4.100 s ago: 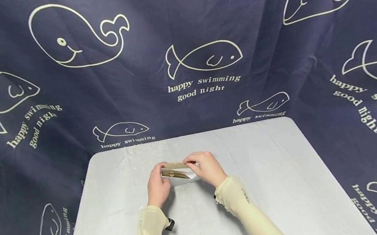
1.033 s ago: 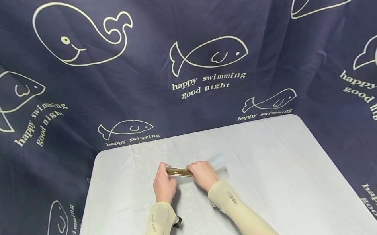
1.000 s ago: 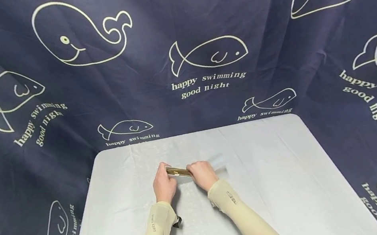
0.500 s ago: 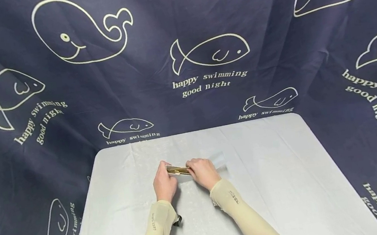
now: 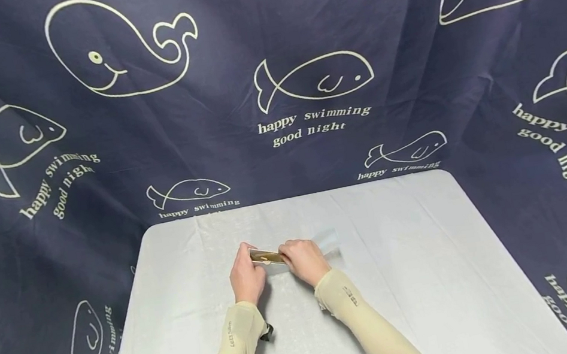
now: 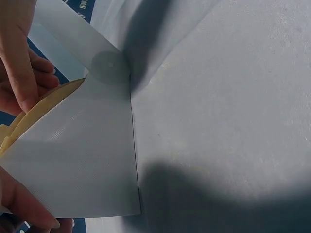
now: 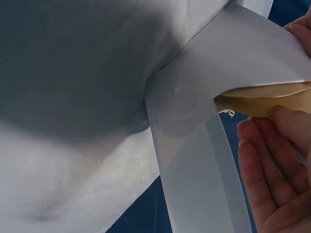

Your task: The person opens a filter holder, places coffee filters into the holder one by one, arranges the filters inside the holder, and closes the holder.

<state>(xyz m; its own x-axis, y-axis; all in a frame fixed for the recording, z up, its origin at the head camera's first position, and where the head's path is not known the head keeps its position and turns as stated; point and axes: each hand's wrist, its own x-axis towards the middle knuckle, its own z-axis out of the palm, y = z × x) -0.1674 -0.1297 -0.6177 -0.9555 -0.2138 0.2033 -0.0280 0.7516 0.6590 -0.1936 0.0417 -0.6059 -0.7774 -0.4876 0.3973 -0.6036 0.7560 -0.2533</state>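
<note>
A flat white paper box (image 6: 82, 145) with a tan inside (image 5: 266, 257) stands upright in both hands above the table's middle. My left hand (image 5: 247, 280) grips its left end, with the thumb on the near face. My right hand (image 5: 306, 260) is at the right end of its top, thumb and fingers pinching the tan cardboard edge (image 7: 262, 104) in the right wrist view. A translucent strip (image 7: 194, 179) sticks out to the right, past the right hand. Its lower end and the inside of the box are hidden.
The table (image 5: 412, 280) has a pale grey cloth with rounded far corners. A dark blue curtain (image 5: 221, 40) with white whale and fish drawings hangs around it on three sides. Shadows of the hands lie on the cloth.
About four seconds ago the box top gaped wider, with a tan flap raised; now it is a narrow slot. The translucent strip shows at right now. Over the last second, hardly anything moved.
</note>
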